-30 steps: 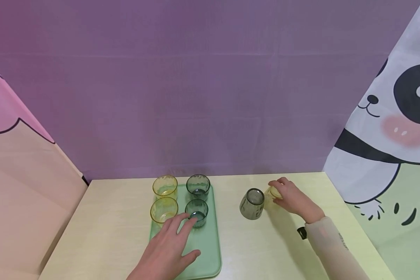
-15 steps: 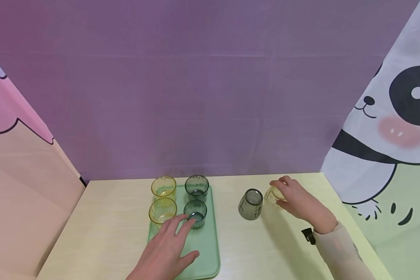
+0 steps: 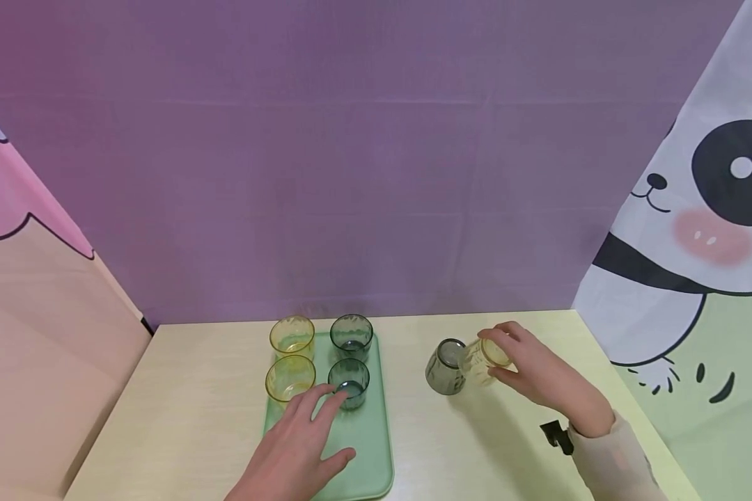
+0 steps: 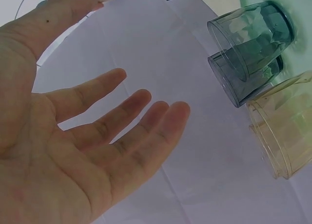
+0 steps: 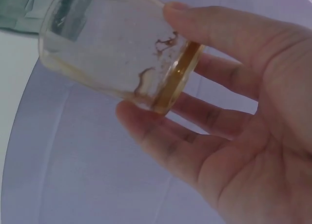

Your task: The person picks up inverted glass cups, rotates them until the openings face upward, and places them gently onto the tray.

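My right hand grips a clear yellow glass near its base, thumb on one side and fingers on the other. The glass is tilted, its mouth pointing left and down, as the right wrist view of the glass also shows. It overlaps an upside-down grey glass standing on the table; whether they touch I cannot tell. My left hand hovers over the green tray, fingers spread and holding nothing. Its fingertips are nearest the front grey glass on the tray.
On the tray's far half, mouths up, stand a back yellow glass, a front yellow glass and a back grey glass. The pale table meets a purple backdrop behind.
My right hand has raised the yellow glass, tilted it and brought it nearer to me, in front of the upside-down grey glass. My left hand has stayed almost still.
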`<move>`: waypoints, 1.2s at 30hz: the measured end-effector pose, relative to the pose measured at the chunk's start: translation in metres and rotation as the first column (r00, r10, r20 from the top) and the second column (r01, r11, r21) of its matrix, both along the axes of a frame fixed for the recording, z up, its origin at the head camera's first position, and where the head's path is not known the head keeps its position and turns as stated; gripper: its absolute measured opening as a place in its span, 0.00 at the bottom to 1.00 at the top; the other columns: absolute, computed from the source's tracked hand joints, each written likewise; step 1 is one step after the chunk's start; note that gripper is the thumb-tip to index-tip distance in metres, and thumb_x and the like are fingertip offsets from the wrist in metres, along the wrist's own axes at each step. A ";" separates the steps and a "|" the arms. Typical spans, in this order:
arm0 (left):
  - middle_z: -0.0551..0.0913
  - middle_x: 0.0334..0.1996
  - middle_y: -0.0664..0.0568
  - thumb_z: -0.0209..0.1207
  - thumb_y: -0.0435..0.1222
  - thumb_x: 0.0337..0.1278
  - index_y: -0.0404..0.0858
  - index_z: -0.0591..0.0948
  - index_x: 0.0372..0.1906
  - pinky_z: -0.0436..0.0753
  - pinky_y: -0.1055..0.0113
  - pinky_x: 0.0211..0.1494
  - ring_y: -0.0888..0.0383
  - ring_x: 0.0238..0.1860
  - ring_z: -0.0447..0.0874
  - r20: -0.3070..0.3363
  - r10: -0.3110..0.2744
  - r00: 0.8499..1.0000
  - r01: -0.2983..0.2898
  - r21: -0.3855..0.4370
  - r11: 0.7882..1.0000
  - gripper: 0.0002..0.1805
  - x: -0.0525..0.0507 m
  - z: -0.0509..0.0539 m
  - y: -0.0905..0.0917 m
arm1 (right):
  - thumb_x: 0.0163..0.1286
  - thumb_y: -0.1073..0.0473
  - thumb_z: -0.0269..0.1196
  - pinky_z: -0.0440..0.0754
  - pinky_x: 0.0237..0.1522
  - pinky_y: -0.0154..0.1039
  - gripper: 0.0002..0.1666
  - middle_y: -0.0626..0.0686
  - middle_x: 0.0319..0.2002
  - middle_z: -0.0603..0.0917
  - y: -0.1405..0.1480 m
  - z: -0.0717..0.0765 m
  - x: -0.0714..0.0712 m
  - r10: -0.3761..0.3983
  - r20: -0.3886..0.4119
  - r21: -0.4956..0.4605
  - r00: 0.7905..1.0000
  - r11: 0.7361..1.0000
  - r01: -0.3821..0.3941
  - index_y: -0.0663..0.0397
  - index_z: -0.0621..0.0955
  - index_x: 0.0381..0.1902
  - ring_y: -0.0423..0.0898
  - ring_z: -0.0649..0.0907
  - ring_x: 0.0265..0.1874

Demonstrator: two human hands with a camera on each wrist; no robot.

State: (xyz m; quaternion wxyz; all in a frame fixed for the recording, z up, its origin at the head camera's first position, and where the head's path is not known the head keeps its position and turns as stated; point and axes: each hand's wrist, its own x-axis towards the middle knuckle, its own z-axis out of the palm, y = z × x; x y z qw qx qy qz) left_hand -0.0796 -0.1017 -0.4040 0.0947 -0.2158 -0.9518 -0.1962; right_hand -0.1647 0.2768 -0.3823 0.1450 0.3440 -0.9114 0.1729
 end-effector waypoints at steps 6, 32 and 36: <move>0.72 0.63 0.50 0.75 0.47 0.49 0.43 0.75 0.65 0.84 0.53 0.45 0.46 0.61 0.73 0.022 0.017 1.000 -0.017 0.034 0.999 0.37 -0.002 -0.001 0.000 | 0.56 0.68 0.75 0.83 0.45 0.46 0.33 0.54 0.53 0.77 0.000 0.002 0.004 -0.016 0.042 -0.059 0.999 0.998 0.018 0.61 0.76 0.59 0.50 0.80 0.48; 0.68 0.65 0.64 0.76 0.43 0.50 0.53 0.69 0.71 0.82 0.64 0.53 0.62 0.54 0.78 0.168 -0.054 0.984 -0.019 0.402 0.916 0.42 -0.023 -0.010 -0.007 | 0.63 0.66 0.72 0.86 0.44 0.39 0.32 0.50 0.59 0.76 -0.004 -0.009 0.006 0.099 0.258 -0.352 0.961 0.936 -0.001 0.56 0.74 0.64 0.44 0.79 0.53; 0.69 0.64 0.62 0.76 0.42 0.49 0.55 0.68 0.71 0.81 0.68 0.54 0.60 0.60 0.73 0.209 -0.078 0.975 -0.040 0.509 0.860 0.43 -0.029 -0.014 -0.008 | 0.64 0.65 0.72 0.86 0.45 0.40 0.32 0.51 0.59 0.76 -0.007 -0.011 0.005 0.117 0.287 -0.389 0.951 0.921 0.004 0.57 0.74 0.64 0.45 0.79 0.52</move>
